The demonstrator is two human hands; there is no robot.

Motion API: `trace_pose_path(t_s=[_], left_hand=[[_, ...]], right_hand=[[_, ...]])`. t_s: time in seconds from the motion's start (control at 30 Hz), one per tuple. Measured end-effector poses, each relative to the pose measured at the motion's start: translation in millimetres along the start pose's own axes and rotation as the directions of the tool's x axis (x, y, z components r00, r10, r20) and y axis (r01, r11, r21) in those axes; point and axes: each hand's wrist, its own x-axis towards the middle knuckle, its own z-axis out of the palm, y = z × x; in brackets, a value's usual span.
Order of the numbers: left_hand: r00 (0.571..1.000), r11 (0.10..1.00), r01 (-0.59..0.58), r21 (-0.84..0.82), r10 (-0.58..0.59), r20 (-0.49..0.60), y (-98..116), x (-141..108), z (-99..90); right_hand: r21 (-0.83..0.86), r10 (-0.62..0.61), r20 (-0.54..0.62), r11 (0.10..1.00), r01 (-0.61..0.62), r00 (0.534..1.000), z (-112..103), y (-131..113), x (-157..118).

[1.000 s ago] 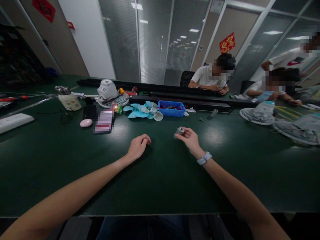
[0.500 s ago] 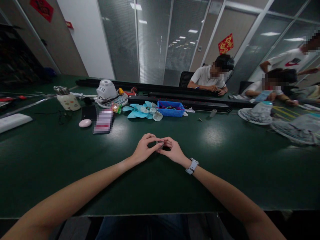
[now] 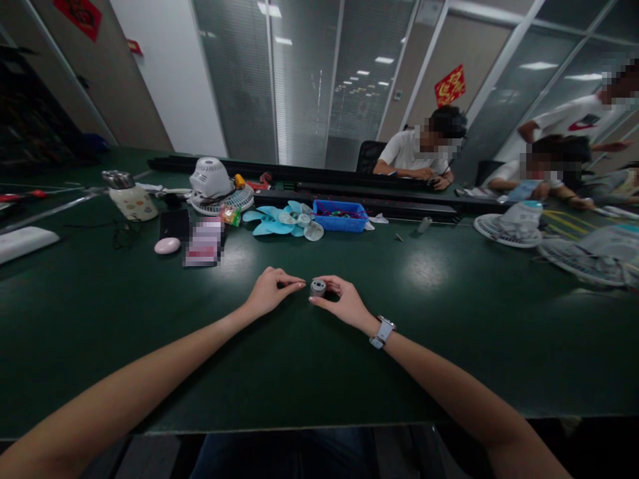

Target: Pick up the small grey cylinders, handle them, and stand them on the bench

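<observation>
Having drawn back since half a second ago, the left hand (image 3: pixel 267 291) now sits just apart from the metal cylinder (image 3: pixel 318 290), while the right hand (image 3: pixel 345 303) stays around it. Broadest of all is the dark green table (image 3: pixel 299 372), with long black rails (image 3: pixel 299 175) laid across its far part. Beyond them sits a person in a white shirt (image 3: pixel 407 156). Nearer, a white fan unit (image 3: pixel 208 178) stands beside a patterned bottle (image 3: pixel 132 199), and light blue fan blades (image 3: pixel 272 221) lie against a blue bin (image 3: pixel 344 225) filled with small parts. The left hand's thumb and forefinger come together at the tips; anything between them is too small to tell. The right hand, a watch (image 3: pixel 383 331) on its wrist, pinches the cylinder between thumb and fingers. Smallest of these, the cylinder is upright before the bin, its holed end facing up; whether its base touches the table is unclear.
</observation>
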Motion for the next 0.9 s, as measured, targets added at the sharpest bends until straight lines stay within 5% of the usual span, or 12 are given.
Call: trace_pose_path(t_s=[0.3,0.4,0.5,0.57,0.7,0.8,0.9], left_hand=[[0.999,1.000,0.006,0.012,-0.007,0.052,5.0,-3.2,3.6],[0.996,0.966,0.088,-0.242,-0.084,0.027,5.9,-0.9,-2.3],[0.960,0.761,0.276,-0.588,-0.192,0.203,2.6,6.6,-14.5],[0.920,0.600,0.385,-0.701,-0.196,0.338,-1.0,11.7,-23.2],[0.892,0.428,0.450,-0.784,-0.188,0.410,-5.9,16.2,-31.5],[0.882,0.383,0.469,-0.796,-0.164,0.441,-6.1,15.6,-30.3],[0.875,0.419,0.479,-0.771,-0.166,0.454,-5.4,14.8,-28.6]], right_hand=[[0.001,-0.001,0.004,1.000,0.001,1.000,2.0,1.8,-1.3],[0.026,0.002,-0.062,1.000,0.000,0.998,-9.2,10.1,3.2],[-0.035,-0.028,-0.247,0.999,0.020,0.969,-47.9,27.4,13.9],[-0.110,-0.066,-0.444,0.994,0.019,0.894,-88.2,42.4,20.7],[-0.279,-0.147,-0.760,0.954,-0.113,0.633,-176.2,69.8,19.1],[-0.353,-0.194,-0.859,0.896,-0.272,0.475,-224.8,84.4,5.1],[-0.330,-0.170,-0.910,0.849,-0.413,0.379,-251.1,97.3,-6.8]])
